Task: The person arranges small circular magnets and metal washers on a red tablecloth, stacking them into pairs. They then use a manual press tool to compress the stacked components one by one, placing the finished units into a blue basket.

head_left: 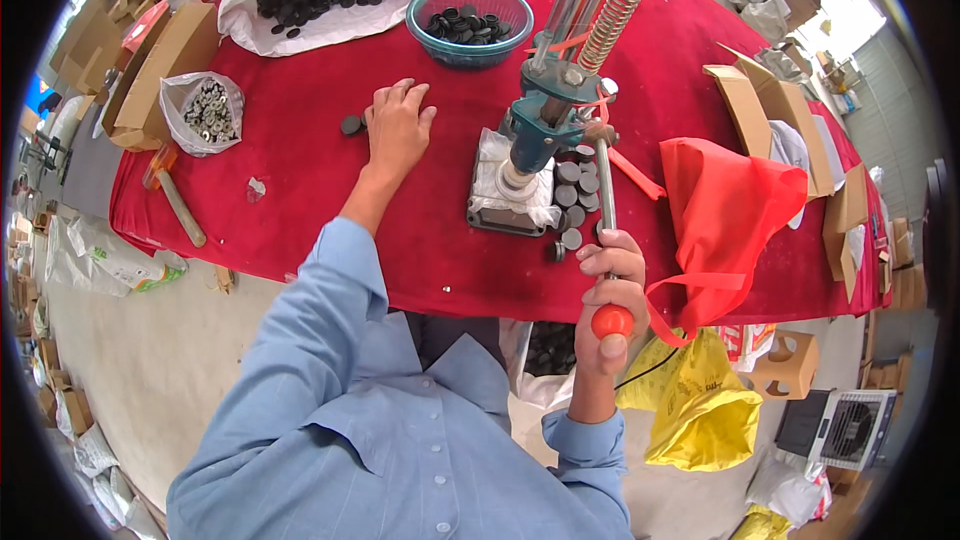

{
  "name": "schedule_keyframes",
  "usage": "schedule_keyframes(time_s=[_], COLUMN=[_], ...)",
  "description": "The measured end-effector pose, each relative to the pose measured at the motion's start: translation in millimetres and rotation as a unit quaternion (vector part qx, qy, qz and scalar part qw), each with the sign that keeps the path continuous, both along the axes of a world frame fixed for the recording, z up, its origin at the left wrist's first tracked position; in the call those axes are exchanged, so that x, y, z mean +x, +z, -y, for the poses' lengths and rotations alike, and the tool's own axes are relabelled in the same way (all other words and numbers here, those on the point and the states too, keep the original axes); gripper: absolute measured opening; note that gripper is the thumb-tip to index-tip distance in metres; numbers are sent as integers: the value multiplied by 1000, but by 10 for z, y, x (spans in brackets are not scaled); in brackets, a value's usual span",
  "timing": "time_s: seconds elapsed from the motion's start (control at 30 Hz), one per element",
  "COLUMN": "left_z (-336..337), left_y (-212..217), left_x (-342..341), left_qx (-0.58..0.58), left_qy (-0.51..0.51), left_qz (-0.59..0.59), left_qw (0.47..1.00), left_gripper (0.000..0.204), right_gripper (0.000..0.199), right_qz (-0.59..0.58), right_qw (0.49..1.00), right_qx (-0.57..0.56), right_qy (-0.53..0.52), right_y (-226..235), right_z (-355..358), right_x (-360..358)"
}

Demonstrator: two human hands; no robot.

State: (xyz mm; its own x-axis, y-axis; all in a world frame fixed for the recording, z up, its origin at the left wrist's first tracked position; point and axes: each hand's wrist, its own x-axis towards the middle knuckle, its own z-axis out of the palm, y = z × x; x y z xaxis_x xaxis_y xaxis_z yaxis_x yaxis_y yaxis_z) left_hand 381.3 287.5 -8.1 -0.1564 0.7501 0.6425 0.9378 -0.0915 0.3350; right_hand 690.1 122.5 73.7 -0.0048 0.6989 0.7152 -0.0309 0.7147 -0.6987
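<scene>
My right hand (pixel 615 285) is wrapped round the metal lever (pixel 606 185) of a dark green hand press (pixel 545 130), just above its red ball knob (pixel 612 320). Over the red cloth, my left hand (pixel 397 128) lies palm down with its fingers apart. Beside its fingertips sits a black round cap (pixel 351 125); what is under the palm is hidden. The press's white ram (pixel 516 180) stands low over a base wrapped in white plastic (pixel 500 210). Several black discs (pixel 567 195) lie in a cluster along the right side of that base.
A teal bowl (pixel 470 55) of black caps and a white sack (pixel 325 30) of more stand at the back. Small metal parts fill a bag (pixel 205 115) at left, near a hammer (pixel 180 205). A red cloth bag (pixel 730 210) lies right of the lever; yellow bags (pixel 700 410) hang below.
</scene>
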Motion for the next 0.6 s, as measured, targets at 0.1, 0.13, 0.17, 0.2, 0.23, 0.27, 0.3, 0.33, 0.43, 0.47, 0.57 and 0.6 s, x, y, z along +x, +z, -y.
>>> schedule_keyframes(time_s=[0.1, 0.13, 0.17, 0.2, 0.23, 0.27, 0.3, 0.33, 0.43, 0.47, 0.57, 0.6], left_z=[-138, -141, -139, -133, -85, -8, 72, 148, 389, 504, 765, 793], left_y=[-214, -224, -232, -241, -242, -230, -216, -210, -176, -122, 138, 144], left_x=[-246, -242, -244, -248, -216, -150, -92, -79, 26, 165, 606, 713], left_qx=[-60, -73, -87, -100, -94, -87, -80, -73, -69, -79, -103, -78], left_qy=[-29, -46, -61, -75, -80, -86, -92, -115, -172, -183, -216, -228], left_qz=[-93, -90, -87, -85, -77, -69, -61, -45, 44, 100, 214, 218], left_qw=[993, 992, 990, 988, 989, 990, 991, 990, 982, 975, 947, 946], left_gripper=[34, 35, 35, 36, 35, 34, 33, 34, 37, 39, 47, 52], right_gripper=[70, 70, 70, 70, 70, 70, 70, 68, 64, 63, 64, 64], right_qz=[31, 37, 43, 48, 53, 57, 61, 51, 47, 42, 31, 23], right_qw=[999, 999, 999, 999, 999, 998, 998, 999, 998, 998, 997, 995], right_qx=[-8, -7, -7, -6, -5, -3, -1, 5, -4, 4, -38, -36], right_qy=[-8, -11, -14, -15, -7, -2, 5, 12, 40, 55, 66, 84], right_y=[41, 69, 116, 168, 219, 285, 355, 432, 667, 749, 1011, 1066], right_z=[8, 14, 2, -17, -36, -64, -97, -138, -261, -331, -467, -546], right_x=[57, 77, 83, 86, 98, 120, 129, 115, 142, 141, 136, 128])
